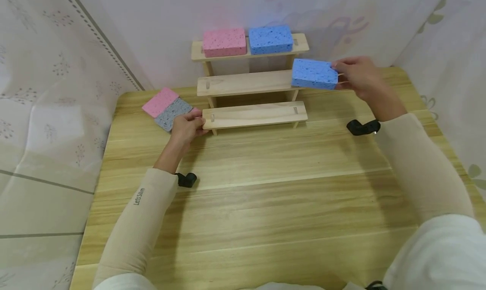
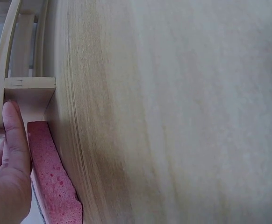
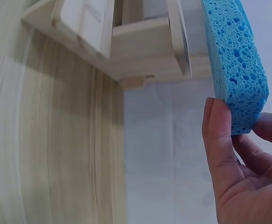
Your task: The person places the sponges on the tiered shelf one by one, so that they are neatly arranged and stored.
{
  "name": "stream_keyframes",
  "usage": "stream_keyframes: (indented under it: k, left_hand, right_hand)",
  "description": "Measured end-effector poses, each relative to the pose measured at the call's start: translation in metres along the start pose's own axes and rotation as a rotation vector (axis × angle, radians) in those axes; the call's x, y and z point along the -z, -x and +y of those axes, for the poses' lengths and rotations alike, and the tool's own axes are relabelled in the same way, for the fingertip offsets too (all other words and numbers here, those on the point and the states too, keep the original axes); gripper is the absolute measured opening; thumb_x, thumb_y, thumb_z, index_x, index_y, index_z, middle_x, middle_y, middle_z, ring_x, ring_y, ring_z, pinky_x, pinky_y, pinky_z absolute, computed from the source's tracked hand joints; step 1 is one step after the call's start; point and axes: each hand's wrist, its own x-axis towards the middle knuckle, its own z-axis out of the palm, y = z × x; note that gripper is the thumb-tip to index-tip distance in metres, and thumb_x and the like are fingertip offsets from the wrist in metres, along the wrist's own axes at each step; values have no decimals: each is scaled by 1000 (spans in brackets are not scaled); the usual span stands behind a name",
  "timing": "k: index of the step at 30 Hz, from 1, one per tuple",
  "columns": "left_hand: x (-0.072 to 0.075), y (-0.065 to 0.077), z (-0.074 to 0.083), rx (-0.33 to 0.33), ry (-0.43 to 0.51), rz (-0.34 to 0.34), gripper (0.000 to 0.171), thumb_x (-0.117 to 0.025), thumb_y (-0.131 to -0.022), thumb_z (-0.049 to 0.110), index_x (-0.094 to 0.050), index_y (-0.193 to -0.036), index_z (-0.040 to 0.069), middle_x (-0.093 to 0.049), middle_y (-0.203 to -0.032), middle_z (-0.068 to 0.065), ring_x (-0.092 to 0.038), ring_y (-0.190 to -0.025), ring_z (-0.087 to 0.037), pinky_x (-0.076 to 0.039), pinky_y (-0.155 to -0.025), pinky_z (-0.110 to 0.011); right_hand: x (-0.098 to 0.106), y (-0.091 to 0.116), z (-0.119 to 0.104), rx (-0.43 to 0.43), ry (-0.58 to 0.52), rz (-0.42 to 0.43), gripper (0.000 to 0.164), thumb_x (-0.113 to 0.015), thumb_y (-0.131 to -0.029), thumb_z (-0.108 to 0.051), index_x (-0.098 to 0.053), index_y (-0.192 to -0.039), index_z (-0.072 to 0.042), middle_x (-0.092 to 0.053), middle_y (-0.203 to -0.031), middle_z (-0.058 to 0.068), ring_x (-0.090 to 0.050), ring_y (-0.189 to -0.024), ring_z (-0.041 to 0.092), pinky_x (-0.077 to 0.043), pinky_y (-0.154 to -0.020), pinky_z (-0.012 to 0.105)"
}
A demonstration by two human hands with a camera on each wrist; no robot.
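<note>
Gray sponge (image 1: 172, 114) near rack (image 1: 254, 115), wooden table (image 1: 296, 222), patterned wall (image 1: 144, 32) behind

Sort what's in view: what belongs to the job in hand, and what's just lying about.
Job in hand:
held blue sponge, in the right grip
wooden stand, its lowest shelf in the left grip
shelved pink sponge and shelved blue sponge, probably

Just lying about, it seems:
loose pink sponge
loose gray sponge, both on the table

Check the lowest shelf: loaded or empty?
Empty: in the head view, the lowest shelf shows bare wood, with only the left grip at its left end.
</note>
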Motion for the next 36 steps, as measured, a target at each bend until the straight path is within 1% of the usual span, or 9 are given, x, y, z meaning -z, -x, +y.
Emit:
stream_keyframes:
  k: [4, 6, 11, 15, 20, 24, 31, 36]
  left_hand:
    - [-1, 1, 1, -4, -14, 4, 40, -53, -99, 5, -50, -139, -1, -51, -126, -11, -59, -87, -13, -58, -79, -24]
    - [-1, 2, 1, -7, -19, 2, 40, -53, -99, 5, -50, -139, -1, -51, -126, -12, -60, -88, -13, -58, -80, -23]
    - [1, 2, -4, -17, -25, 11, 39, -53, -99, 6, -51, -138, 0, -52, -126, -13, -61, -87, -12, -58, -77, -22]
    - [1, 1, -4, -32, -20, 13, 38, -53, -99, 7, -52, -137, 0, -53, -127, -14, -62, -88, -12, -59, -77, -23]
    - [0, 0, -4, -33, -16, 11, 38, -54, -99, 6, -53, -136, 0, -53, -125, -13, -62, -88, -13, -59, -80, -25]
    - [-1, -1, -5, -33, -32, 4, 38, -53, -99, 6, -52, -137, 0, -54, -123, -12, -62, -88, -12, -59, -79, -24]
    - [0, 0, -5, -22, -15, 8, 39, -53, -100, 6, -51, -138, 0, -53, -126, -13, -61, -87, -12, -59, -78, -23]
    - [0, 0, -3, -29, 4, -2, 40, -54, -99, 6, -51, -138, -1, -55, -123, -13, -62, -84, -11, -59, -77, -23]
  right_hand:
    - [-13, -5, -3, 5, 28, -12, 51, -63, -94, -30, -51, -136, -2, -55, -108, 5, -63, -87, 15, -59, -65, 23]
    - [-18, -7, -4, 8, 36, -19, 49, -63, -95, -30, -52, -134, -3, -54, -107, 4, -60, -86, 15, -59, -64, 23]
    - [-31, -10, -4, 15, 37, -33, 46, -64, -94, -31, -54, -131, -5, -51, -106, 2, -54, -84, 16, -58, -62, 24]
    - [-36, -13, -6, 23, 52, -37, 50, -64, -94, -32, -54, -135, -5, -52, -107, 2, -55, -86, 16, -58, -63, 24]
    - [-41, -15, -8, 25, 69, -49, 55, -64, -94, -32, -51, -139, -5, -55, -109, 2, -58, -89, 16, -58, -64, 24]
    - [-48, -18, -9, 24, 57, -65, 55, -66, -93, -32, -51, -138, -3, -59, -106, 4, -62, -87, 16, -59, -63, 25]
    - [-61, -21, -10, 32, 68, -79, 46, -66, -93, -30, -56, -129, -3, -56, -105, 4, -59, -86, 16, -59, -64, 25]
    - [-68, -25, -11, 28, 87, -80, 43, -65, -93, -31, -58, -127, -5, -55, -106, 3, -57, -89, 17, -59, -66, 25]
